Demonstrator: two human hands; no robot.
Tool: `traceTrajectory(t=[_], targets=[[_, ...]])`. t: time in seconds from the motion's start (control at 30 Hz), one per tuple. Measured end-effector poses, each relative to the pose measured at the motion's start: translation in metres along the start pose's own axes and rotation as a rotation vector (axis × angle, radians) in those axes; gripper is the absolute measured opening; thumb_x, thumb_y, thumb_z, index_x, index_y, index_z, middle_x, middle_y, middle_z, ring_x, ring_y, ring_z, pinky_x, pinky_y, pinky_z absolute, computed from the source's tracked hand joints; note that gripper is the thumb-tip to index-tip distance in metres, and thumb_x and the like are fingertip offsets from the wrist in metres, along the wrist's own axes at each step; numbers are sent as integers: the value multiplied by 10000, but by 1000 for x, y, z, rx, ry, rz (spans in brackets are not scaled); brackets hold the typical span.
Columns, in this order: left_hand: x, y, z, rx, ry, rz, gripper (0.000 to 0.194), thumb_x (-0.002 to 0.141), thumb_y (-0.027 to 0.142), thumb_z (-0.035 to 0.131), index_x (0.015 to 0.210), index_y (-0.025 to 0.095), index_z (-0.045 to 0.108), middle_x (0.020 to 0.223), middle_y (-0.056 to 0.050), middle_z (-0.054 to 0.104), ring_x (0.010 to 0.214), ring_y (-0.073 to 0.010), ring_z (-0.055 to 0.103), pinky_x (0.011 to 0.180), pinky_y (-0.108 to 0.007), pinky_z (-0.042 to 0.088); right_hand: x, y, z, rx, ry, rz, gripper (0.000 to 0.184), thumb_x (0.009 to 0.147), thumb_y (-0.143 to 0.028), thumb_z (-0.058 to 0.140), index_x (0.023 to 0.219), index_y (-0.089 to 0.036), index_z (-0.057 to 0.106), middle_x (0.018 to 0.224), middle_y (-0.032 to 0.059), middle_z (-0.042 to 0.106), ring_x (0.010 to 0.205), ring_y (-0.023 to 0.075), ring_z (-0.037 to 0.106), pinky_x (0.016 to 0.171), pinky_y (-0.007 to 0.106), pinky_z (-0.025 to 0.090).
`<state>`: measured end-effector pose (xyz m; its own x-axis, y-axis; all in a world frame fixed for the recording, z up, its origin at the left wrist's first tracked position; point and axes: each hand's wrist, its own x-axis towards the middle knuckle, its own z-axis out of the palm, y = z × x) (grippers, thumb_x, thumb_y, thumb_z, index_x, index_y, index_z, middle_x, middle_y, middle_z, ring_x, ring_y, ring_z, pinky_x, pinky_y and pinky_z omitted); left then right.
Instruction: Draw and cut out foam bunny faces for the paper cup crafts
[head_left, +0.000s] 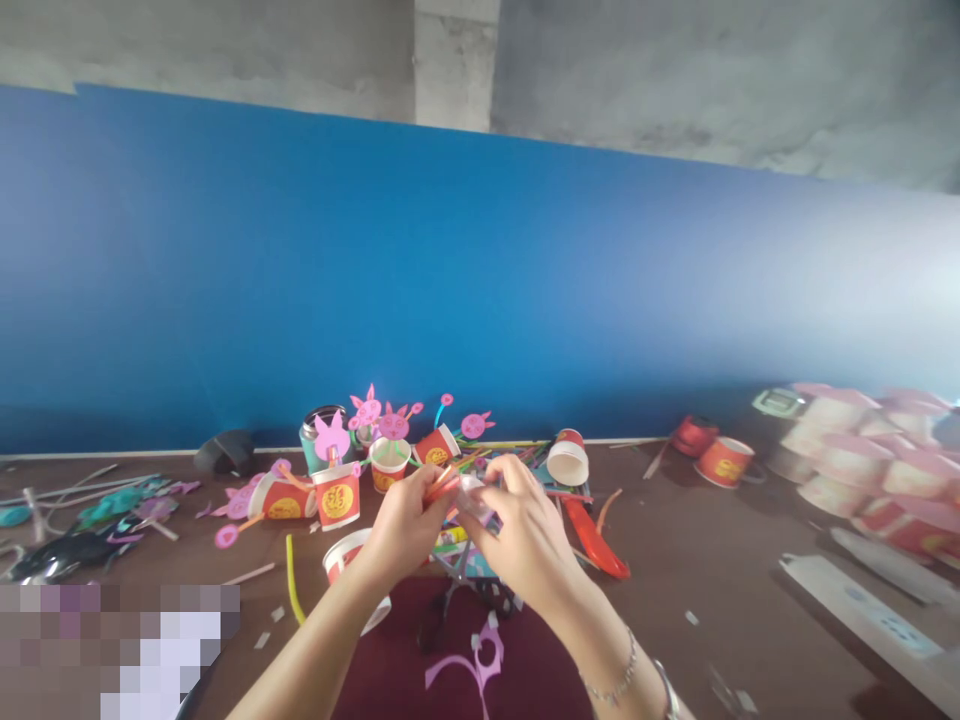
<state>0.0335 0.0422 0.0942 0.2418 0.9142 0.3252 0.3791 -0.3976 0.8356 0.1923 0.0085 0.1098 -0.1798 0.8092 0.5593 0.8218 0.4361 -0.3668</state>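
Observation:
In the middle of the table my left hand [405, 530] is closed, with its thumb and fingers pinched on a thin orange strip, perhaps a straw [441, 484]. Close beside it, my right hand [521, 530] pinches a small whitish piece [472, 490] that I cannot make out clearly. Both sets of fingertips nearly meet. Just below them lie dark-handled scissors [433, 625], partly blurred, and a pink paper offcut [484, 660]. By my left forearm, a paper cup [345, 548] is partly hidden. Behind my hands stand red-and-white cups [336, 498] with pink paper animal faces [331, 438].
A red tool or case [592, 540] lies right of my hands. Further right are a red cup [725, 462], stacked tubs [855, 465] and a power strip [885, 610]. Teal and purple scraps [124, 505] lie left. A blue partition [450, 270] closes off the back.

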Motion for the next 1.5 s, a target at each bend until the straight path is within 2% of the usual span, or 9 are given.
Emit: traceTrajectory(t=[0.17,0.4,0.5,0.73,0.87,1.03,1.13,1.27,1.5], targets=[[0,2,-3,-80,-30,29,225,851,344,491,694,183,485,622,45,472,587,-115,443,540,-211,340,2,3,5,228,-81,66,88,798,-288,636,763,-207,645,812,41,649,748,186,623,666,264,441],[0,1,1,-100,-79,-6,261,845,372,511,673,191,436,571,70,372,524,-96,362,489,-210,282,2,7,8,63,-150,369,218,744,-418,660,776,-214,592,684,38,660,674,226,618,575,274,346],[2,0,1,-136,-112,-36,293,835,426,529,690,176,479,584,65,378,529,-95,355,491,-212,282,2,8,5,192,-180,332,297,719,-334,680,976,-226,577,656,-20,628,627,183,588,565,252,349],[4,-2,-3,-219,-120,-21,289,815,433,554,702,169,519,626,36,466,586,-119,412,550,-229,331,6,24,15,661,-302,320,129,746,-292,636,823,-207,696,603,-23,577,578,129,501,539,234,369],[5,-1,-1,-254,-99,-50,277,794,416,575,677,169,523,602,41,459,566,-114,406,538,-227,328,8,25,20,857,-253,407,144,741,-250,547,734,-185,676,544,-28,556,493,113,465,486,230,353],[3,5,4,-367,14,-104,293,750,436,637,827,162,568,698,24,543,635,-122,483,585,-218,389,9,27,13,524,-25,330,127,709,-222,571,653,-191,681,601,6,627,600,163,555,551,247,403],[2,3,9,-472,2,-131,342,804,494,562,856,157,573,639,42,486,574,-95,441,522,-193,361,10,28,9,508,90,319,162,758,-278,571,698,-192,695,671,32,678,687,194,608,637,269,451],[2,-4,18,-441,5,-170,397,799,554,542,697,171,516,507,87,350,437,-56,291,396,-175,216,10,21,7,646,117,335,187,786,-324,578,743,-187,697,744,47,711,708,195,634,672,275,472],[-2,2,26,-442,-76,-195,481,795,641,474,679,174,495,476,52,468,378,-61,350,376,-190,250,7,15,12,622,130,338,167,776,-328,602,769,-193,701,792,60,709,790,223,635,672,289,473]])
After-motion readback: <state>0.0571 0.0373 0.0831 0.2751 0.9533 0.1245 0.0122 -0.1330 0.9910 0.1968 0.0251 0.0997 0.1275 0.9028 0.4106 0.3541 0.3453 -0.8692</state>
